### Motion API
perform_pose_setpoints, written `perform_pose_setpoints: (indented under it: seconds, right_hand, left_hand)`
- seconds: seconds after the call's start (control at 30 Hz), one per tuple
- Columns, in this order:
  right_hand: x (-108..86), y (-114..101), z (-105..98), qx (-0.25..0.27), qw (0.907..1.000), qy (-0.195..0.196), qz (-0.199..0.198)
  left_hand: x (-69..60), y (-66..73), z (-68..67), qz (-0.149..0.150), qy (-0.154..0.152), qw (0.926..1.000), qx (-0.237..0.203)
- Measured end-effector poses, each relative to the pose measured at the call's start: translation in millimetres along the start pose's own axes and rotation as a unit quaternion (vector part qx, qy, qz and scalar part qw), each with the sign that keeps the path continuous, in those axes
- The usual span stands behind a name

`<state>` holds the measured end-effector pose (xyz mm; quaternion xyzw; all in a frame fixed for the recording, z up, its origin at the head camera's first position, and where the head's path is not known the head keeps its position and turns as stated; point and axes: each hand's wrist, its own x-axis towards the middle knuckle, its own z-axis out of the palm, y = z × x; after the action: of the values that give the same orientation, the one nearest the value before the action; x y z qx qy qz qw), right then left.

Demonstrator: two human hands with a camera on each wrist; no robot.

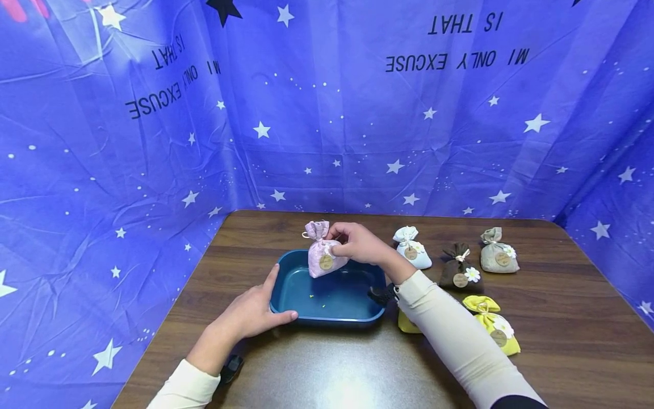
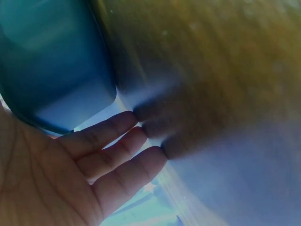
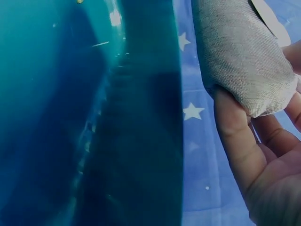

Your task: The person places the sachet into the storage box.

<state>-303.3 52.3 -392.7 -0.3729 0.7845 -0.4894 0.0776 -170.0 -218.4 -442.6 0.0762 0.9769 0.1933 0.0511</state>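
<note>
A pink cloth sachet (image 1: 318, 262) with a tied neck and a round tag hangs over the far part of a blue rectangular tub (image 1: 327, 319). My right hand (image 1: 364, 245) pinches it from the right side. In the right wrist view the sachet (image 3: 240, 56) looks greyish, with fingers behind and under it. On the tub's left end rests my left hand (image 1: 250, 311), thumb on the near corner and fingers along the left side. The left wrist view shows that hand's fingers (image 2: 127, 176) extended beside the tub (image 2: 56, 61). Small yellow bits lie on the tub's floor.
Right of the tub on the wooden table (image 1: 562, 318) sit a white sachet (image 1: 419, 257), a brown one (image 1: 452, 272), a beige one (image 1: 497, 258) and a yellow one (image 1: 493, 326). Another yellow sachet (image 1: 407, 324) is partly hidden by the right forearm. Blue star-printed cloth surrounds the table.
</note>
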Motion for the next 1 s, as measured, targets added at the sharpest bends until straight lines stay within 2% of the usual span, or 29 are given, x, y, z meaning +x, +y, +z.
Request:
perform_pose_setpoints:
  seconds: [0.37, 0.63, 1.0]
  right_hand:
    - [11.2, 1, 20, -0.013, 0.9993, -0.025, 0.024]
    - [18.0, 2, 34, -0.033, 0.9984, -0.036, 0.027]
    - [22.8, 0, 45, -0.062, 0.9973, -0.038, 0.007]
  left_hand:
    - [-0.6, 0.9, 0.0, 0.002, 0.001, 1.0, 0.002]
    - [-0.8, 0.5, -0.1, 0.012, 0.0, 0.9999, 0.001]
    - [-1.1, 0.3, 0.2, 0.021, 0.009, 0.9997, 0.005]
